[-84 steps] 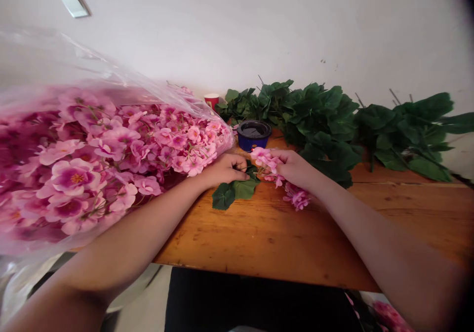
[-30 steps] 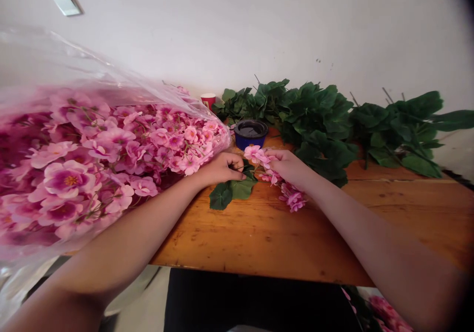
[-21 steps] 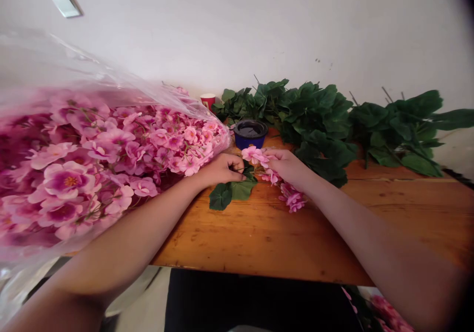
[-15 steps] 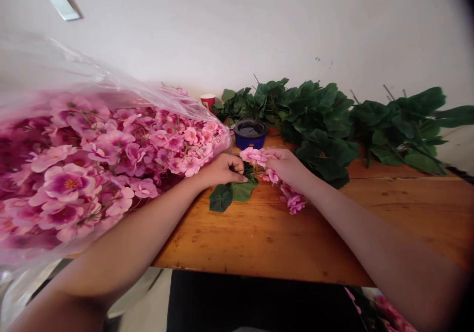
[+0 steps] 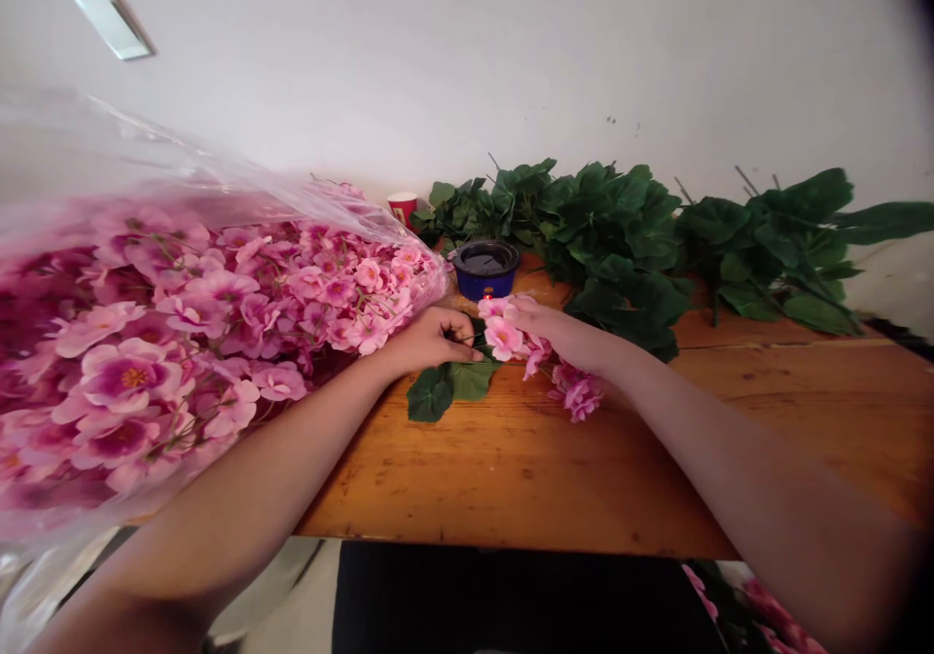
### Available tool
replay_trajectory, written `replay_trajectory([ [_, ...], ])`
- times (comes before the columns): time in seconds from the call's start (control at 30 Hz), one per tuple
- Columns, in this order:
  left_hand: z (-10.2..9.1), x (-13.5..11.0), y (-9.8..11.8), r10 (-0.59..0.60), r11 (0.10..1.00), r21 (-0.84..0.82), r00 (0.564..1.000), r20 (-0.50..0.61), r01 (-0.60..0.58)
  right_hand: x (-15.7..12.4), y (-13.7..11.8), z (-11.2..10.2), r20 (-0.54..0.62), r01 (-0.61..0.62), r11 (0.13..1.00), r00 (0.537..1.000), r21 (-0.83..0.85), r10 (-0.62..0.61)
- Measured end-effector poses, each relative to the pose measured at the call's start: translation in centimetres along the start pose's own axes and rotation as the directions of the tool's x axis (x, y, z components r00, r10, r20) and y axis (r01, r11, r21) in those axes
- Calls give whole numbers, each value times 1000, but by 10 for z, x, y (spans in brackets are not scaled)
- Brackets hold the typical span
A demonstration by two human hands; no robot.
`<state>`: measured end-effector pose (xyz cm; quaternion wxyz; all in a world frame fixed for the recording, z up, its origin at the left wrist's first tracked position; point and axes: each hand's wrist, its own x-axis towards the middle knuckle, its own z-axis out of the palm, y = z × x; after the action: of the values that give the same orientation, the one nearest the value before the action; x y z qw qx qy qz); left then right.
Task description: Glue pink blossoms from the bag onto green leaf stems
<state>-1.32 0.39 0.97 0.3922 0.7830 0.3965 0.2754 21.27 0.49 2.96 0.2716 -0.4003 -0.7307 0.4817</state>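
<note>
My left hand [image 5: 442, 336] is closed in a pinch on the thin stem of an artificial leaf sprig, with its green leaves [image 5: 452, 388] hanging over the table. Close beside it, my right hand [image 5: 558, 331] is closed on a sprig of pink artificial flowers [image 5: 505, 338]. The blossoms spread in front of and below that hand and hide some of its fingertips. Just behind both hands stands a small blue pot [image 5: 478, 282] with a black rim, dark contents and a red light on its front.
A clear plastic bag [image 5: 240, 167] full of pink artificial flowers [image 5: 138, 377] fills the left side. Green leaf bunches [image 5: 620, 216] lie along the wall at the back and right. A red paper cup [image 5: 403, 208] stands behind the pot on the wooden table [image 5: 525, 469].
My right hand has moved slightly left, bringing the pink flowers closer to the left hand and in front of the pot. The red light on the pot now shows. The view has shifted slightly.
</note>
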Motion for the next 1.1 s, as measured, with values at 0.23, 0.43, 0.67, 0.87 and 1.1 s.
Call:
replay_trajectory([
  [0.23, -1, -1, 2, -4, 1000, 25, 1000, 8, 4, -5, 1, -12, 145, 105, 984, 986, -145, -84],
  [0.43, 0, 0, 1, -14, 1000, 19, 1000, 3, 14, -2, -2, -5, 109, 18, 981, 994, -193, 3],
  [0.67, 0, -1, 4, -19, 1000, 20, 1000, -3, 19, 1, 6, 4, 94, -20, 1000, 995, 15, 18],
  [0.87, 0, -1, 2, -4, 1000, 30, 1000, 15, 4, 3, 12, 3, 14, 47, 983, 999, -177, -46],
  [1.1, 1, 1, -3, 29, 999, 24, 999, 39, -30, 5, 15, 8, -43, 40, 973, 998, -227, -51],
])
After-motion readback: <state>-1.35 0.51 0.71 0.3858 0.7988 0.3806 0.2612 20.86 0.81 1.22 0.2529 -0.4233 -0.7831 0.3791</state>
